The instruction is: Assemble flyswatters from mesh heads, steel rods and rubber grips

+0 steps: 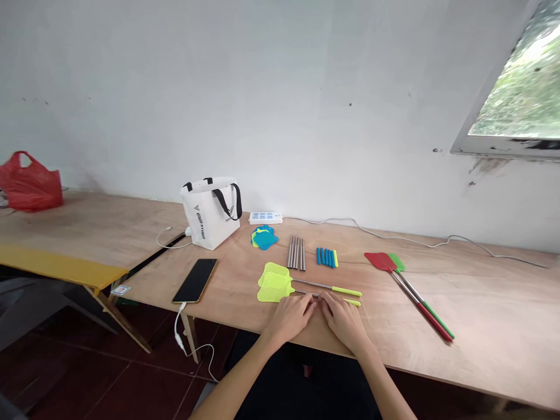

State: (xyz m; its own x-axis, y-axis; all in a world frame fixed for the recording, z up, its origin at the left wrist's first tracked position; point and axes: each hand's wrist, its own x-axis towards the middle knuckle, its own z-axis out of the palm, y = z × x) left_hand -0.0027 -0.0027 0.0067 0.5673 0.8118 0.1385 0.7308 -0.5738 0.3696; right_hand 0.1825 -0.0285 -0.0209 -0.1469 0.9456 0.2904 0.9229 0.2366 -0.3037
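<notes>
My left hand [291,315] and my right hand [344,318] lie side by side near the front edge of a plywood table [481,326]. Their fingertips rest on the metal rod of the nearer of two yellow fly swatters [275,283], whose mesh heads point left and yellow grips [346,291] point right. Both hands lie flat, fingers stretched forward and close together, curled round nothing. Just beyond the swatters lie several bare metal rods [296,252], several blue grips with one yellow grip [327,257], and a small pile of blue and yellow swatter heads [263,237].
A red and a green fly swatter [409,291] lie to the right. A phone [195,280] on a cable lies at left, behind it a white tote bag [211,211] and a power strip [265,217]. A red plastic bag [30,184] sits on the far left table.
</notes>
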